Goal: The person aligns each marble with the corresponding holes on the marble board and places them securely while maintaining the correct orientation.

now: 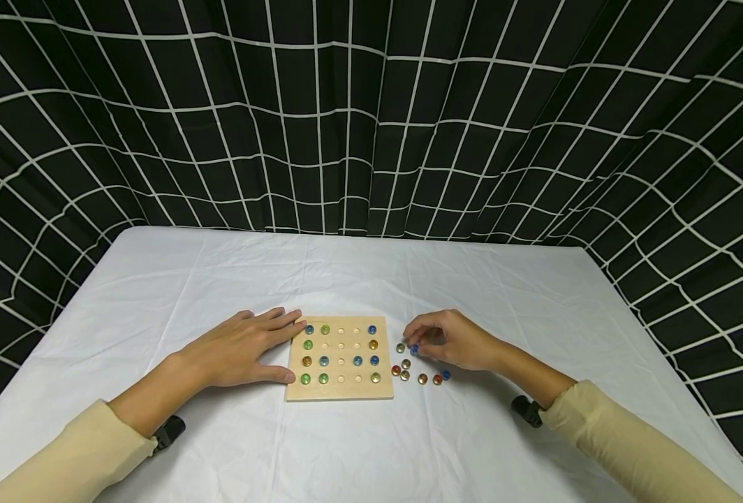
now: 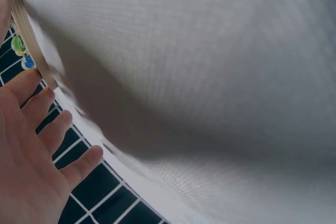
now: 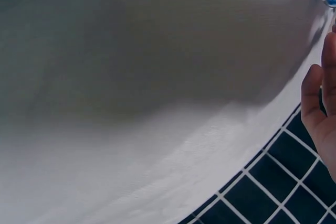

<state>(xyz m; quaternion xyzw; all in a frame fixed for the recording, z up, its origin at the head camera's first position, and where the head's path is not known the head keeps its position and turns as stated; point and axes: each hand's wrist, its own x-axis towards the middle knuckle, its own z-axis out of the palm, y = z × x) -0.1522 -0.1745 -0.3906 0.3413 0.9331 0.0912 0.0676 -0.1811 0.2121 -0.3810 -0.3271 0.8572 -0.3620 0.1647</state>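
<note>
Right fingers (image 1: 418, 323) at a blue bead (image 1: 414, 348), board past half full

Bent at the joints, the right hand's (image 1: 459, 344) thumb and index finger appeared to pinch the blue bead low over the table (image 1: 252, 272), just right of the board (image 1: 340, 392). The left hand (image 1: 239, 351) lay across the board's left edge, its fingers straight and spread apart, with the index tip near the far left corner and the thumb tip on the near part of that side.

Twelve of the board's twenty hollows (image 1: 341, 362) held seated beads (image 1: 357, 361) in blue, green and amber. Eight hollows stood bare. The middle column had none filled, and the column just right of it had only one. The far left and far right columns were complete.

Judged from this, the filling was somewhat beyond halfway. What was left seemed to lie on the table right of the board: about seven loose beads (image 1: 423, 378) in red, gold and blue, apart from the one at the fingers. Allowing for any hidden under the right hand, the count roughly matched the bare hollows.
</note>
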